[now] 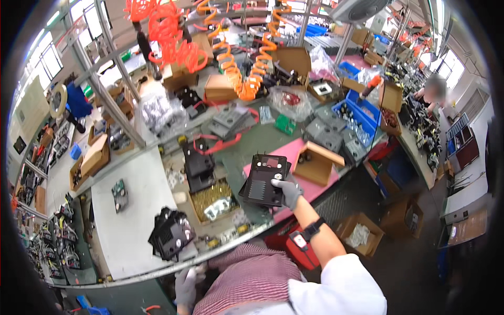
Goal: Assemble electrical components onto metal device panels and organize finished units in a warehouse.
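My right hand point(287, 193), in a grey glove, grips a black slotted panel point(265, 181) by its near right side, thumb on top. The panel has a rectangular window and silvery round spots; another dark piece shows under its left edge. It is held over the green mat and a pink sheet point(325, 181). My left hand point(186, 286), also gloved, is low by the bench's front edge, its fingers curled; what they hold, if anything, is hidden. Nearest to it on the bench is a stack of black panels point(170, 233).
A box of small brass-coloured parts point(214, 202) stands beside black housings point(198, 165). An open cardboard box point(315, 165) lies right of my right hand. Coiled orange hoses point(247, 79) hang over the bench. Blue bins point(357, 115) stand at the far right. A circuit board point(119, 195) lies left.
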Motion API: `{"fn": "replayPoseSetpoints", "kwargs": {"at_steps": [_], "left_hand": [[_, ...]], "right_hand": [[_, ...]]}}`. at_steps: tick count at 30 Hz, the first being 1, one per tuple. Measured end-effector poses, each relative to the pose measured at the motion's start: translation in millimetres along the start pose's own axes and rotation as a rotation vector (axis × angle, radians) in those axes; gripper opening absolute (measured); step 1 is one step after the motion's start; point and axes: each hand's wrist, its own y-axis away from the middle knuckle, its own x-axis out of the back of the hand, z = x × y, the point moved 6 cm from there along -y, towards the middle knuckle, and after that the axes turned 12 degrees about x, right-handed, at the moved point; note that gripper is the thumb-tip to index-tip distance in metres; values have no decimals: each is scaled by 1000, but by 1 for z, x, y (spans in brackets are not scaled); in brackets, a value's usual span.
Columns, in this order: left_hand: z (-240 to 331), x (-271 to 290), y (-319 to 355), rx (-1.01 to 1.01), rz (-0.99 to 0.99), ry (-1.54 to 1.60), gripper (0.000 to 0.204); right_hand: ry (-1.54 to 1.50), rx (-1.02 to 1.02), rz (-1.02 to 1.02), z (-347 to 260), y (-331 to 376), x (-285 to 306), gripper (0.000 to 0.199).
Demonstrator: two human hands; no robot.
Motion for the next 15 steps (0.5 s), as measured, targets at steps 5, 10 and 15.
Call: {"fn": "replayPoseSetpoints", "kwargs": {"at_steps": [5, 10, 15], "left_hand": [[17, 20, 6, 134, 167, 199, 27], [52, 5, -25, 121, 51, 75, 31], [72, -7, -58, 65, -40, 124, 33]], "right_hand": [[302, 40, 244, 16, -142, 3, 25], [678, 24, 401, 39, -157, 27, 47], [1222, 477, 276, 23, -43, -31, 56]]}}
